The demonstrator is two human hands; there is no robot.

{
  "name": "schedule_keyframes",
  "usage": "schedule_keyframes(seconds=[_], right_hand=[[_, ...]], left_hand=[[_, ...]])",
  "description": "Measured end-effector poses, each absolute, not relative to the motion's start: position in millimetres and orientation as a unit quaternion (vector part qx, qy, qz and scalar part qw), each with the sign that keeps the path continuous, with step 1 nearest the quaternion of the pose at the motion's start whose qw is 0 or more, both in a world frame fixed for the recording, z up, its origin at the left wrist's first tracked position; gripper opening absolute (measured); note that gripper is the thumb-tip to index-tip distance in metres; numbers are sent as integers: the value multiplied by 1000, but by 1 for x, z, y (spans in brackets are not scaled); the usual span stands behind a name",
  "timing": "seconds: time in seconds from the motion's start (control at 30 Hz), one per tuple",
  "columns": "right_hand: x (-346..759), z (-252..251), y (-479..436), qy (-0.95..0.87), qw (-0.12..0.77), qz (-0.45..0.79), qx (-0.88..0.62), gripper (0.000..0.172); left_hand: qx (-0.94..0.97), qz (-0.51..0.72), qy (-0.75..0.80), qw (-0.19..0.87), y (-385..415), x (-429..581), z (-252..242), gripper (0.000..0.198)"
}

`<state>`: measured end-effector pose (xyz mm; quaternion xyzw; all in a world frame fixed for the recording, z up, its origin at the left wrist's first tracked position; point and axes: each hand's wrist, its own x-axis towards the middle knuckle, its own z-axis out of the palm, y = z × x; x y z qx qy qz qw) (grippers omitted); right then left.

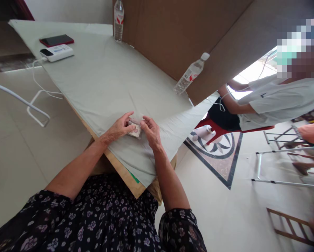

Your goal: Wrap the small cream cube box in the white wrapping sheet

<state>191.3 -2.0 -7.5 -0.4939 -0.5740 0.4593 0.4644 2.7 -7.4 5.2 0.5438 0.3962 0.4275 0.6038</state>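
Note:
A small, pale, box-shaped pack (135, 131) with a faint reddish print is between my hands, just above or on the cloth near the table's corner. Clear, shiny plastic seems to surround it. My left hand (119, 127) grips its left side, thumb across the face and index finger stretched beyond the top edge. At the right side, my right hand (152, 132) has curled fingers, with thumb and fingertips pinched at the plastic or the pack's edge. What exactly those fingertips hold is too small to make out.
A cardboard panel (172, 38) stands across the table (99, 77). One water bottle (118, 21) is upright beside it; another bottle (191, 74) appears tilted. A phone (57, 40) and white power bank (57, 52) lie far left. A person (272, 101) sits at right.

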Motion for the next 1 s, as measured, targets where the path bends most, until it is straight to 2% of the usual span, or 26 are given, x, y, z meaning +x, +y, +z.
schedule_keyframes(seconds=[0.13,0.33,0.57,0.9,1.0], right_hand=[[191,2,13,-573,462,466,-490,59],[184,13,25,-573,488,470,-461,34],[179,16,23,-598,493,441,-452,36],[169,13,5,-702,477,248,-467,9],[170,8,-4,-751,441,143,-470,14]], left_hand=[[535,433,393,610,-5,3,0,95],[545,450,402,583,-4,4,-3,93],[565,454,393,566,-1,7,-3,95],[620,486,402,466,7,4,-17,77],[649,481,432,401,7,5,-22,69]])
